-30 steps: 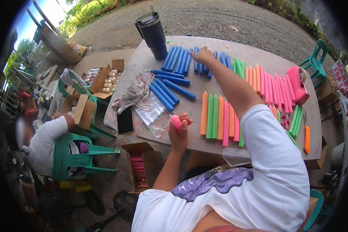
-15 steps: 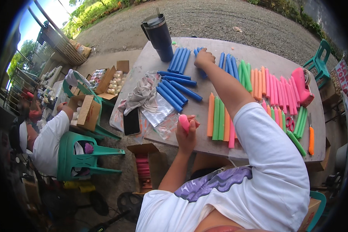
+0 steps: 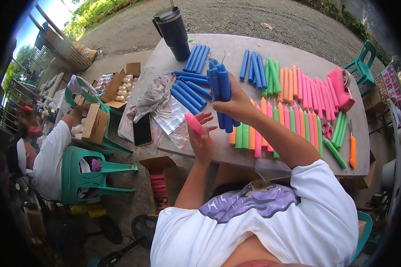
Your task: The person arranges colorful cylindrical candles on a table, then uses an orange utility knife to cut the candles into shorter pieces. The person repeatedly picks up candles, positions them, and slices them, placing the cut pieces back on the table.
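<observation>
Here's the right hand (image 3: pixel 231 106), fingers wrapped firmly around a bunch of blue candles (image 3: pixel 220 84), wick ends pointing away, up over the table (image 3: pixel 229 45)! Just beside it, the left hand (image 3: pixel 203 144) keeps a pink candle (image 3: pixel 192 122) under its thumb, the other fingers loosely spread toward the bunch; whether they touch it, can't tell. Loose blue candles (image 3: pixel 186 99) lie left, near a crumpled cloth (image 3: pixel 155 99).

Legible txt — lg red caps on a wht sign (image 3: pixel 392 85), far R of view.
</observation>
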`<state>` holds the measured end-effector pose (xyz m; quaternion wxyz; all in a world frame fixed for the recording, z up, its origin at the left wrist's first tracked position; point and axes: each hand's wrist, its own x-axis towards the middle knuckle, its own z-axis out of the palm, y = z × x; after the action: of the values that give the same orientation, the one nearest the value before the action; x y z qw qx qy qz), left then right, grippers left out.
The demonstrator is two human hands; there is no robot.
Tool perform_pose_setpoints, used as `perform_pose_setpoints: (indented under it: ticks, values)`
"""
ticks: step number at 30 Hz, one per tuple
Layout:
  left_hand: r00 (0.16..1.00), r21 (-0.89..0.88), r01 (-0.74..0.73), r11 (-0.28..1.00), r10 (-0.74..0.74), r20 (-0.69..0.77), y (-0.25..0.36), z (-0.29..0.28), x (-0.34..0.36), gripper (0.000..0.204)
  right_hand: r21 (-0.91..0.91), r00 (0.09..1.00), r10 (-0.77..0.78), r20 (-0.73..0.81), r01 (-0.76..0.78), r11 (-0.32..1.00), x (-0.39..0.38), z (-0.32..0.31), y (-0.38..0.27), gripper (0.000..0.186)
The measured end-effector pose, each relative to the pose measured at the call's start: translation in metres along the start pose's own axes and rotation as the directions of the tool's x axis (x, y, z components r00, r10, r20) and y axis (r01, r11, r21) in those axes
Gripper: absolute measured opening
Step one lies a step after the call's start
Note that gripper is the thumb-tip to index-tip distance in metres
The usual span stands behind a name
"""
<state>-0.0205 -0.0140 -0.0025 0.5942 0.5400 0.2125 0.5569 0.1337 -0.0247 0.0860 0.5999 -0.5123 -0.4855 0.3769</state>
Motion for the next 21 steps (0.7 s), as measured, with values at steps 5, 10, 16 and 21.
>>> perform_pose_setpoints:
  ticks: [5, 10, 16, 21]
  values:
    - [0.996, -0.031, -0.075, 0.997, 0.076, 0.040, 0.008, -0.001, 0.000, 0.061, 0.115, 0.982, -0.188, 0.001, 0.187, 0.976, -0.052, 0.027, 0.022, 0.094]
    - [0.992, -0.013, -0.090, 0.996, 0.091, 0.082, 0.013, -0.006, -0.009, 0.064, -0.159, 0.958, -0.281, 0.051, 0.286, 0.945, -0.070, 0.046, 0.034, 0.087]
    - [0.982, 0.043, -0.077, 0.996, 0.068, 0.174, 0.008, -0.017, -0.012, 0.059, -0.091, 0.991, -0.133, -0.002, 0.133, 0.987, -0.080, 0.049, 0.034, 0.071]
    - [0.980, 0.065, -0.055, 0.996, 0.041, 0.196, 0.004, -0.019, -0.018, 0.057, -0.054, 0.999, -0.051, -0.003, 0.050, 0.997, -0.085, 0.045, 0.032, 0.068]
